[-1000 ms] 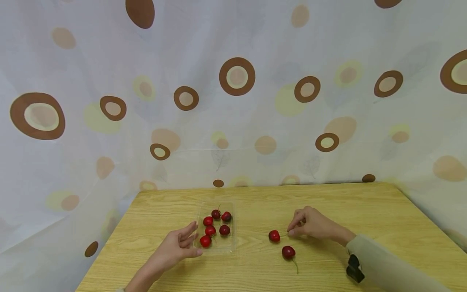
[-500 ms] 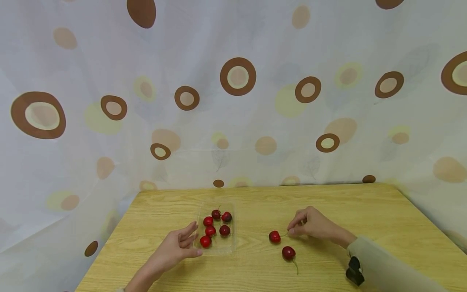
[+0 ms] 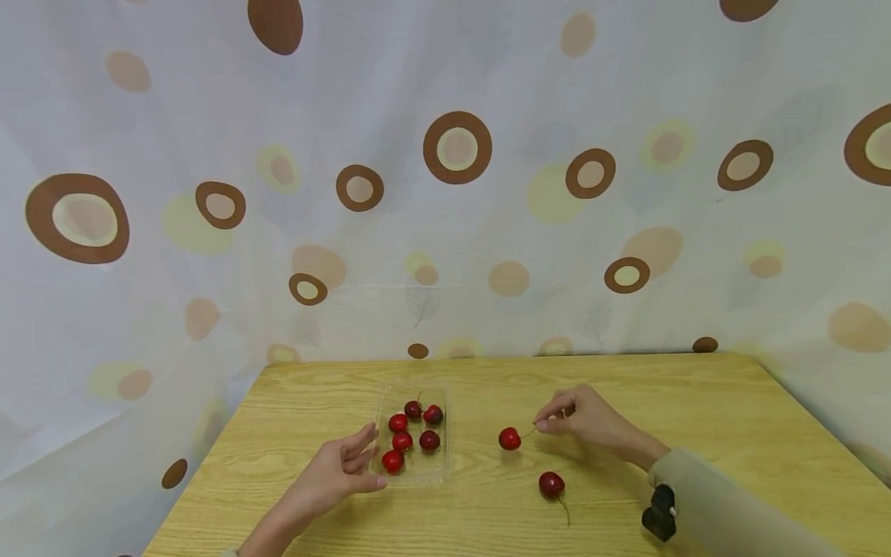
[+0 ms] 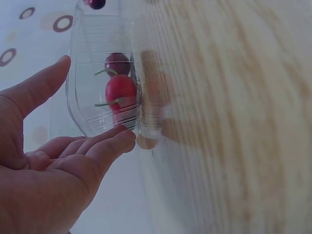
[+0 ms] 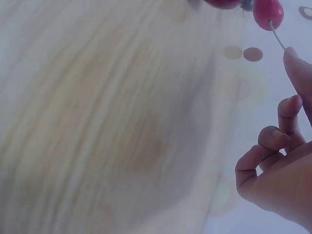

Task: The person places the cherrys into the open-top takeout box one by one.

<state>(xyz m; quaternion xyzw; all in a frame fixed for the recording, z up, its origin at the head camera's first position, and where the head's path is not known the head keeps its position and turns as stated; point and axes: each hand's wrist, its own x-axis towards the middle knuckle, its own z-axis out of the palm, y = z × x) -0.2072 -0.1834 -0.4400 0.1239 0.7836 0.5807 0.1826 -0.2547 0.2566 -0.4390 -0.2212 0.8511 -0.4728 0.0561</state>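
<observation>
My right hand point(image 3: 588, 420) pinches a red cherry point(image 3: 510, 439) by the tip of its stem, between thumb and index finger. In the right wrist view the cherry point(image 5: 269, 13) hangs at the top right, the other fingers curled below. A darker cherry point(image 3: 551, 485) lies on the table nearer to me, its stem toward me. To the left stands a clear plastic box point(image 3: 435, 469) with several cherries point(image 3: 401, 442) in it. My left hand point(image 3: 329, 481) rests at the box's near left corner, thumb and fingers spread and loosely bent, fingertips right at its wall.
A wood-grain table point(image 3: 480, 526) carries everything. Behind it hangs a pale curtain point(image 3: 487, 216) with brown and beige ovals. A small black device point(image 3: 659, 512) sits at my right sleeve.
My right hand has moved left and a little away from me, lifting the cherry by its stem. The left hand, the box and the other cherry stay put.
</observation>
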